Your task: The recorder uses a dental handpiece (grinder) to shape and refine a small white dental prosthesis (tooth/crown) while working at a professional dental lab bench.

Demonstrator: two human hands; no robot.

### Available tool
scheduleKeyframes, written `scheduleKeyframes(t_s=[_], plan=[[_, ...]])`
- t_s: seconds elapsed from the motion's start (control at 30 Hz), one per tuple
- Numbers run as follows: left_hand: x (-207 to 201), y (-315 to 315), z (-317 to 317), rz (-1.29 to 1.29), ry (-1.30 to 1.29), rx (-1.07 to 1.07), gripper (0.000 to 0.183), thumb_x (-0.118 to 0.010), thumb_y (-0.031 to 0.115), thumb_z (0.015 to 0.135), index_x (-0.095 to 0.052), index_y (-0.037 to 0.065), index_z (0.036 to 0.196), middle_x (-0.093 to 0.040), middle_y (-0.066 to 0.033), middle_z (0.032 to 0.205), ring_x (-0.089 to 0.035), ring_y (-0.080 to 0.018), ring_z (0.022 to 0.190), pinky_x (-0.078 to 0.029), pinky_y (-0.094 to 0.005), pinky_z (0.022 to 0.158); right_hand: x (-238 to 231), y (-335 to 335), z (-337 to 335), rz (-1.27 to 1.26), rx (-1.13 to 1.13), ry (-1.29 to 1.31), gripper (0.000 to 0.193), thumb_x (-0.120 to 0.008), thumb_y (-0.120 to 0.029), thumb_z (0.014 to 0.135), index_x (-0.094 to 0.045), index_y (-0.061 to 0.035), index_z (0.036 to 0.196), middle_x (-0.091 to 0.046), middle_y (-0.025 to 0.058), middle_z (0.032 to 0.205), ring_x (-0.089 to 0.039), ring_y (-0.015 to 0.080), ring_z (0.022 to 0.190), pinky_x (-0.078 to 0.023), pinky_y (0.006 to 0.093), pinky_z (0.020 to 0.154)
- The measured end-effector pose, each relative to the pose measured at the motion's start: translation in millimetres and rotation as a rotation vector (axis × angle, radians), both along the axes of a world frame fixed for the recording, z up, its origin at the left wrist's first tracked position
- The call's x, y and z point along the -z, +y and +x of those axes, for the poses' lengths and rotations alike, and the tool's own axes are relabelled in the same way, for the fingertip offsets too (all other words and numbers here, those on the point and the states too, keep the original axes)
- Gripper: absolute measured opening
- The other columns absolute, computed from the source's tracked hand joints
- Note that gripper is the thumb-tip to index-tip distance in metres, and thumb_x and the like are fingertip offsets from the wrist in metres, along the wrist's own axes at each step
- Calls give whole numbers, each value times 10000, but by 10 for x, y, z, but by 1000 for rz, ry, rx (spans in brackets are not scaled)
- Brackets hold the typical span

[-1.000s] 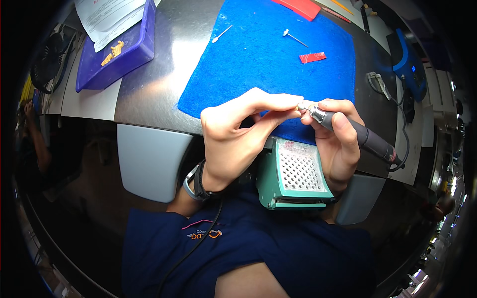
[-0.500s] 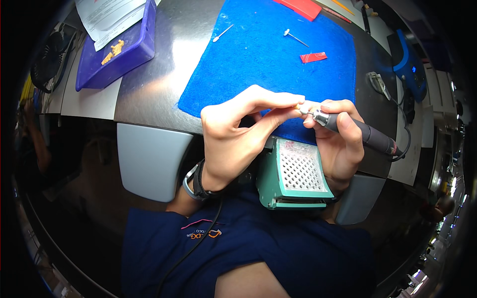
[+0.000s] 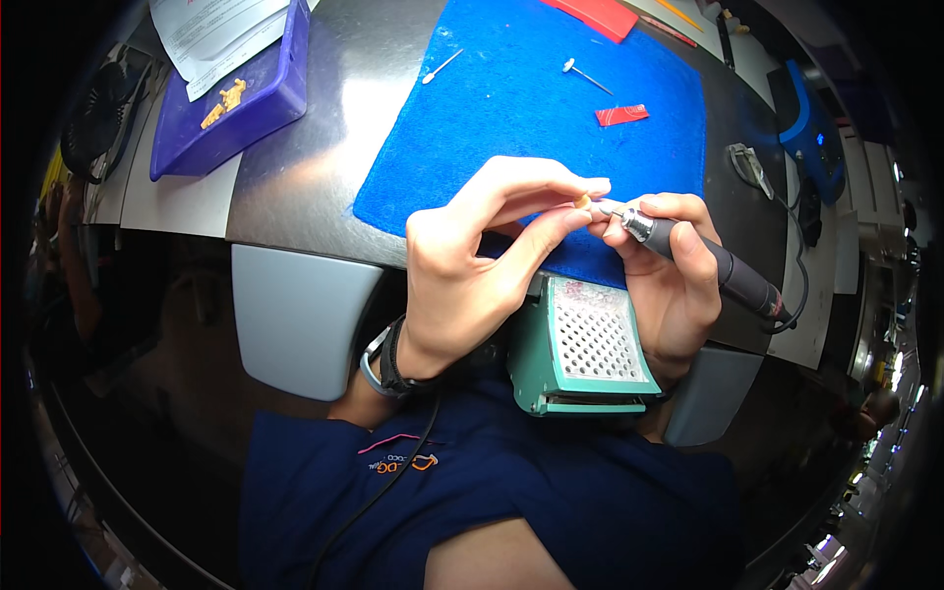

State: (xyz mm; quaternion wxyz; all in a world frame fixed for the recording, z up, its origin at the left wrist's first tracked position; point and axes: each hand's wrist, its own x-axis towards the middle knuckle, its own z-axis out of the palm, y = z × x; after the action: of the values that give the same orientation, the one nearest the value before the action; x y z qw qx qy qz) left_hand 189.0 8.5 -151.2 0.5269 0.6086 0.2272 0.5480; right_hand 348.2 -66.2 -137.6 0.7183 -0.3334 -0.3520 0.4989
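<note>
My left hand [image 3: 457,261] pinches a small yellowish piece [image 3: 583,202] between thumb and fingertips; its exact shape is mostly covered. My right hand [image 3: 674,290] grips a dark rotary handpiece [image 3: 733,264] like a pen, its silver collar [image 3: 637,225] pointing left at the piece. A small grey tip on the handpiece reaches the piece or sits right beside it; whether they touch I cannot tell. Both hands meet at the fingertips over the near edge of a blue towel [image 3: 511,108]. Below them is a green rest with a perforated pale plate [image 3: 595,334].
Two thin-shanked tool bits [image 3: 590,78] [image 3: 442,66] and a red strip [image 3: 621,115] lie on the towel. A purple tray [image 3: 231,138] at far left holds papers and yellow pieces [image 3: 226,103]. A blue device [image 3: 814,133] stands at right, and the handpiece's cord [image 3: 808,285] runs on that side.
My left thumb and index finger have parted slightly and shifted, so more of the yellowish piece shows. The handpiece has tilted a little; its rear end sits slightly lower.
</note>
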Motion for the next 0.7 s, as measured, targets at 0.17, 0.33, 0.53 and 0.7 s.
scheduleKeyframes(t_s=[0.17, 0.33, 0.53, 0.7], plan=[[-36, 6, 4, -23, 52, 3, 209, -727, -23, 884, -666, -30, 1085, -759, -114, 1014, -757, -171, 928, -593, -251, 701, 8, 4, 21, -1, -9, 0, 298, -502, -124, 968, -576, 115, 1129, -682, 271, 1011, -692, 307, 1000, -549, 420, 959], [-33, 15, -26, 47, 148, -51, 201, -738, -10, 878, -691, 5, 1073, -761, -80, 996, -757, -145, 885, -561, -227, 633, 27, 13, 7, 37, -5, 24, 293, -505, -121, 968, -576, 112, 1130, -680, 276, 1029, -685, 320, 1017, -538, 425, 966], [-28, 24, -75, 93, 183, 3, 222, -718, -81, 880, -620, -46, 1077, -738, -185, 1041, -739, -230, 968, -602, -310, 830, -13, 10, 0, 14, -11, -50, 294, -508, -126, 969, -575, 109, 1133, -679, 283, 1030, -682, 325, 1018, -527, 427, 975], [30, 10, 0, 20, 23, -17, 193, -726, -65, 859, -721, -13, 1045, -752, -103, 978, -752, -164, 869, -594, -258, 729, -4, 6, -4, 10, 2, -70, 298, -519, -130, 967, -576, 108, 1136, -680, 284, 1042, -682, 316, 1010, -529, 419, 959]])
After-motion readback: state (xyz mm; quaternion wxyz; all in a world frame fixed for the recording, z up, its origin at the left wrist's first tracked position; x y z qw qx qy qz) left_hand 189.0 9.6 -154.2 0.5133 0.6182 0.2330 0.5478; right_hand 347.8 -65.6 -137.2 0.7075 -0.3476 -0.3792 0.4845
